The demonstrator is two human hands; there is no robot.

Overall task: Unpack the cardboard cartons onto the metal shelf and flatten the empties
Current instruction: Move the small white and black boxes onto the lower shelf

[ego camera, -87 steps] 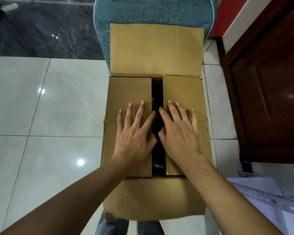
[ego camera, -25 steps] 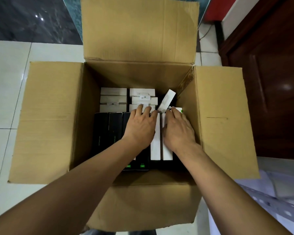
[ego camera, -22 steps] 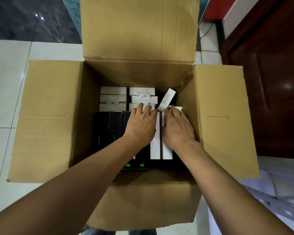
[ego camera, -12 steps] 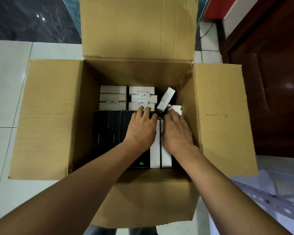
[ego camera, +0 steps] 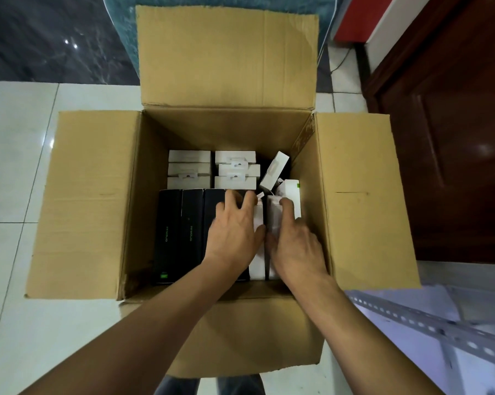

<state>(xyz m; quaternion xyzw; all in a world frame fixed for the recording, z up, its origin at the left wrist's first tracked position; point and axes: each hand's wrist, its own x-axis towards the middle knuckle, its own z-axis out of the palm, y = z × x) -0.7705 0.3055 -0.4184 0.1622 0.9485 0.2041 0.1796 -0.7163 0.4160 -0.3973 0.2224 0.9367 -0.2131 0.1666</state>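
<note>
An open cardboard carton (ego camera: 229, 115) stands on the floor with all flaps folded out. Inside, three black boxes (ego camera: 180, 223) stand side by side at the left, and small white boxes (ego camera: 189, 169) are stacked along the far wall. One white box (ego camera: 274, 169) leans tilted at the far right. My left hand (ego camera: 234, 232) lies with its fingers apart on a black box, its thumb against a long white box (ego camera: 258, 263). My right hand (ego camera: 294, 246) curls over the neighbouring long white box (ego camera: 273, 212).
A perforated metal shelf upright (ego camera: 428, 326) lies at the lower right over white sheets. A dark wooden door (ego camera: 454, 138) stands at the right. A teal cushion (ego camera: 120, 24) sits behind the carton. White floor tiles (ego camera: 21, 166) spread to the left.
The carton's flaps went from shut to folded out, and both hands went inside. In the last half second my right fingers hooked over the far end of a long white box.
</note>
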